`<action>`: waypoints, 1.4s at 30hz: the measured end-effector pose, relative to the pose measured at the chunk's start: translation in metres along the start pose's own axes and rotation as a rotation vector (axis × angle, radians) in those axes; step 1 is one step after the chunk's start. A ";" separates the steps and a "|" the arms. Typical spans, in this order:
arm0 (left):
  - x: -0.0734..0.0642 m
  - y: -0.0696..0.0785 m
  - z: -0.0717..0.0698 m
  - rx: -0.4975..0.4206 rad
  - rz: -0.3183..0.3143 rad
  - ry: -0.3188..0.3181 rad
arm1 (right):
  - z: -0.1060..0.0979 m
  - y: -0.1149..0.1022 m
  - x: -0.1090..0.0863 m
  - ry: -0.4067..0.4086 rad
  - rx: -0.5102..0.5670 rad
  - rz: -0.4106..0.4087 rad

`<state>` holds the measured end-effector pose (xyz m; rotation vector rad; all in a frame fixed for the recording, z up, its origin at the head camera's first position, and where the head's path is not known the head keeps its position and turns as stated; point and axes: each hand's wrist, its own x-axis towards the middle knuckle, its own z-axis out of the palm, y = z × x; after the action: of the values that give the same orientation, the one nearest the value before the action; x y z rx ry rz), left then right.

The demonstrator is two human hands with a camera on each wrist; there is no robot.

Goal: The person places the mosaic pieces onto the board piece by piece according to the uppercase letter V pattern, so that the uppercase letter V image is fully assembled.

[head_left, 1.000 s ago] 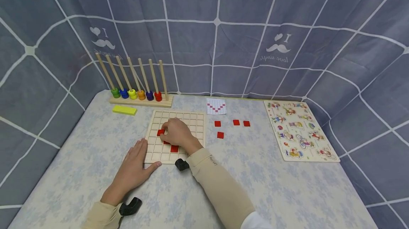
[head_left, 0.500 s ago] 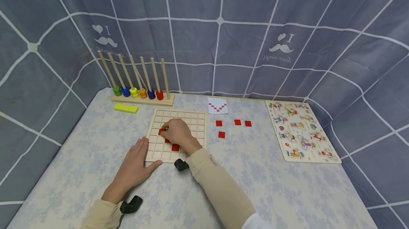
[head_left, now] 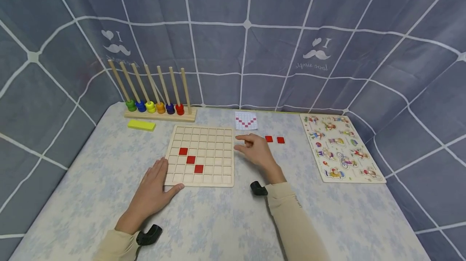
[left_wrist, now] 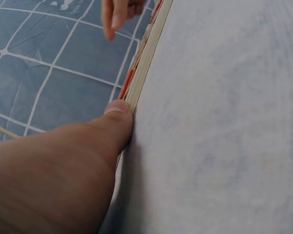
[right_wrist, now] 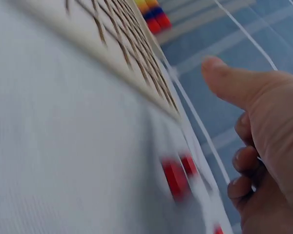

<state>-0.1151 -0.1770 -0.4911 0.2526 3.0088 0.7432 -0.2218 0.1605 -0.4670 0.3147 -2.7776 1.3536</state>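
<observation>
W/ L hand (head_left: 154,186) laid, fingers straight, at grid board's (head_left: 217,159) approx. 8 o'clock to keep it steady, R hand (head_left: 256,151), thumb & index apart, should pinch by opp. edges one of the loose red tiles (head_left: 280,140), two visible at its 2 o'clock.

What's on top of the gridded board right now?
Three red tiles, in a diagonal line on the gridded board. The left hand covers part of its left edge; anything beneath it there can't be seen.
</observation>
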 end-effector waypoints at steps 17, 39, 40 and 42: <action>0.000 -0.001 -0.001 -0.012 0.007 0.006 | -0.034 0.054 -0.029 -0.071 -0.169 0.004; 0.000 0.003 -0.003 0.009 0.024 0.026 | -0.031 0.056 -0.032 0.005 -0.214 -0.092; -0.001 0.003 -0.004 0.009 0.021 0.026 | -0.030 0.055 -0.032 0.014 -0.207 -0.096; -0.002 0.003 -0.004 0.008 0.017 0.027 | -0.030 0.054 -0.031 0.035 -0.194 -0.099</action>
<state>-0.1129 -0.1763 -0.4856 0.2704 3.0394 0.7426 -0.2036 0.2213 -0.4943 0.4092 -2.7938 1.0482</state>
